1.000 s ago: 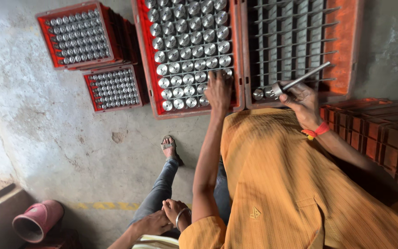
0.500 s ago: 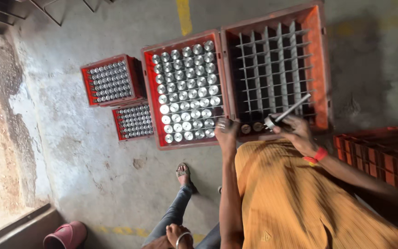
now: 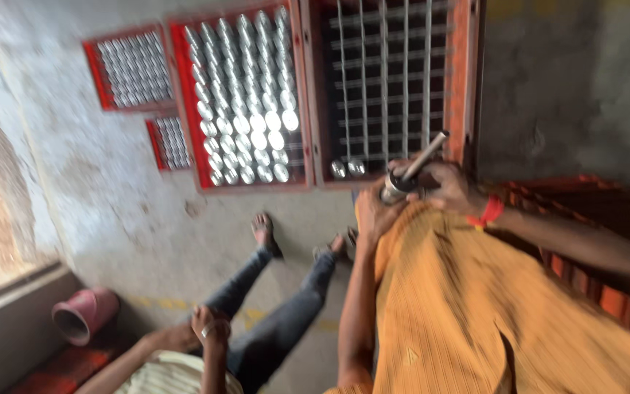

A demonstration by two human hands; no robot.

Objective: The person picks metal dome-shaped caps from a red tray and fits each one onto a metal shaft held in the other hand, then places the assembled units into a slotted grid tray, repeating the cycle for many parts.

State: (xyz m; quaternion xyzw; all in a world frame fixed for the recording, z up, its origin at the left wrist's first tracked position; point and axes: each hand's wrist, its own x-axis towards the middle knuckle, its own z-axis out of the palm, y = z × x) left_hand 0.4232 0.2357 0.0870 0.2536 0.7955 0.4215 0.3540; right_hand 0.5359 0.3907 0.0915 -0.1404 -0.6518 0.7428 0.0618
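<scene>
Presently right hand (image 3: 450, 186) clamped on metal rod (image 3: 423, 157); left hand (image 3: 377, 211) wrapped round silver-capped bottle (image 3: 394, 191) beneath rod tip, just beside near edge of red divider crate (image 3: 461, 80).

Far left on the concrete floor (image 3: 96, 197): two small red crates (image 3: 131, 71) of shiny caps. Near left: a pink pot (image 3: 82, 315), plus a seated person's jeans-clad legs (image 3: 271, 306) and bare feet (image 3: 265, 232)
</scene>
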